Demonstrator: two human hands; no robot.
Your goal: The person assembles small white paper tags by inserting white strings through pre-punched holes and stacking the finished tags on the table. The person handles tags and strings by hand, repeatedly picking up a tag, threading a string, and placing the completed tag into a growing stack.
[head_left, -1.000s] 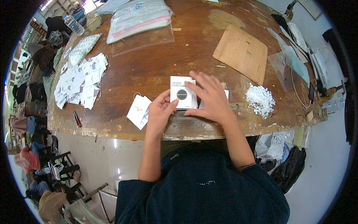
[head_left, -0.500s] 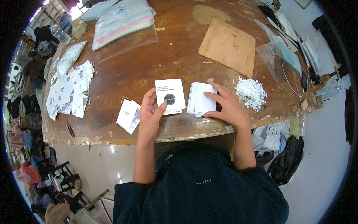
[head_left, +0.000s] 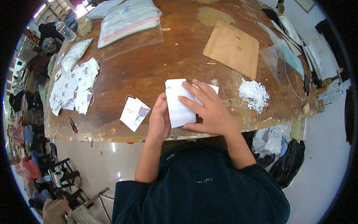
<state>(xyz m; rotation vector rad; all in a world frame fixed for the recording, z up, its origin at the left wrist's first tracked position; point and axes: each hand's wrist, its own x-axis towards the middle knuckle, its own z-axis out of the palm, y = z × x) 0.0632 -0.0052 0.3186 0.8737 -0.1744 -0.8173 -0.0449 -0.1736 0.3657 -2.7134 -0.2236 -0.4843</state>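
My left hand is closed along the left edge of some white printed cards at the table's front. A blank white card lies over them, pinched at its edges by the thumb and fingers of my right hand. Beyond that hand's fingers, the corner of another white card shows; the rest is hidden. Left of my left hand, two overlapping hang tags with a string loop rest on the wood. A pile of white string loops sits right of my right hand.
A heap of strung tags covers the table's left side, with small red-handled snips nearby. Farther back are clear plastic bags, a plastic bottle and a wooden board. Plastic sheets and a cable lie right.
My right hand has moved left, bringing a blank card over the printed cards in my left hand. The printed face with its dark circle is now covered.
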